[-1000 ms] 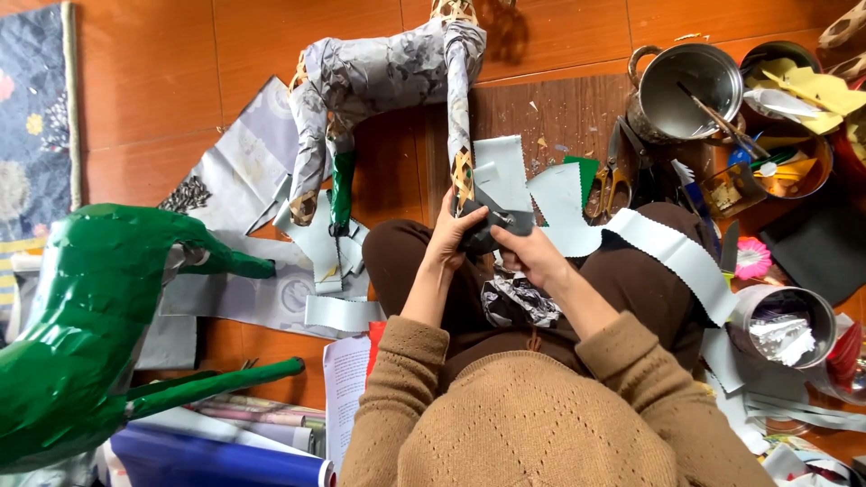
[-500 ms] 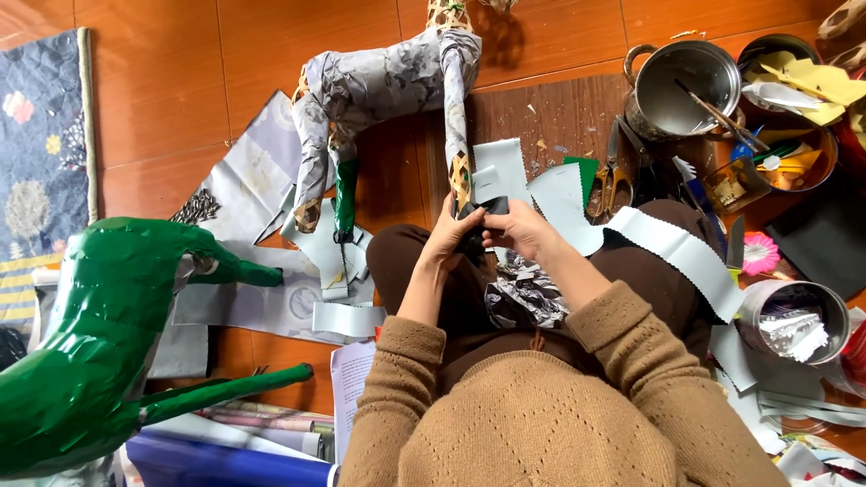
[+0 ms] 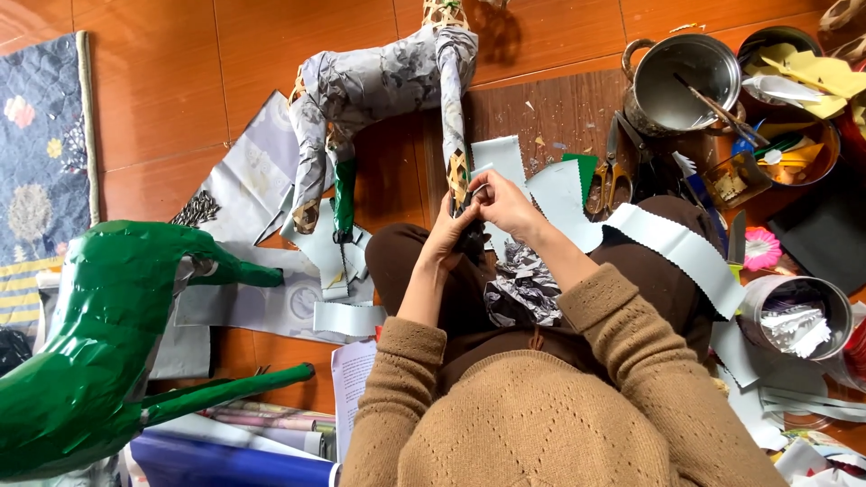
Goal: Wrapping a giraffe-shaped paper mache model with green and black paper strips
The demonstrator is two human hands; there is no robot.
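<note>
A woven animal frame covered in grey printed paper (image 3: 379,81) stands on the wooden floor ahead of me. Its front leg (image 3: 454,135) ends in bare wicker. My left hand (image 3: 448,236) grips the bottom of that leg. My right hand (image 3: 503,200) pinches a strip of grey paper (image 3: 499,160) against the same leg end. Crumpled black and white paper (image 3: 523,284) lies in my lap between my forearms.
A green papered animal figure (image 3: 99,343) stands at the left. Grey paper sheets and strips (image 3: 262,180) litter the floor. A steel pot with a brush (image 3: 686,86), scissors (image 3: 609,167), bowls of coloured scraps (image 3: 794,135) and a tin of paper bits (image 3: 798,320) sit at the right.
Both hands have shifted slightly up along the leg end, and the right hand now pinches the strip closer to the wicker tip. The view has drifted a little.
</note>
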